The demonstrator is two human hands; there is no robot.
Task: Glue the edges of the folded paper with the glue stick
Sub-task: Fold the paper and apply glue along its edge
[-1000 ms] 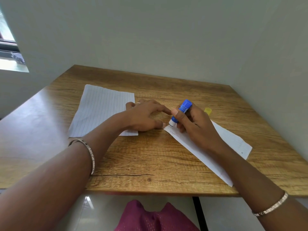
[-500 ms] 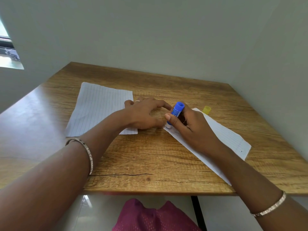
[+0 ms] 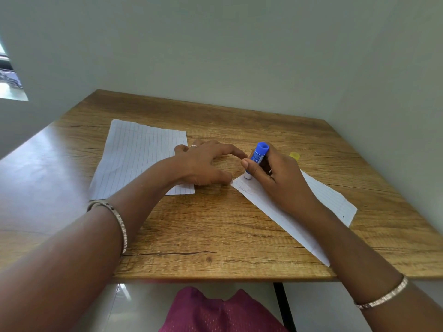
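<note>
One glue stick [image 3: 257, 159] stands gripped in right hand [image 3: 278, 178] fingers.

Setting: a plain indoor room, of a home or small study type; the exact kind cannot be determined. Evidence: a wood-grain laminate tabletop [image 3: 215, 236] is set into a corner formed by two bare, pale painted walls [image 3: 239, 56]. A window [image 3: 9, 77] at the far left admits daylight. The floor [image 3: 134, 305] below is glossy and light-coloured. Lined paper sheets [image 3: 139, 154] and a glue stick [image 3: 257, 156] indicate desk or craft use.
</note>
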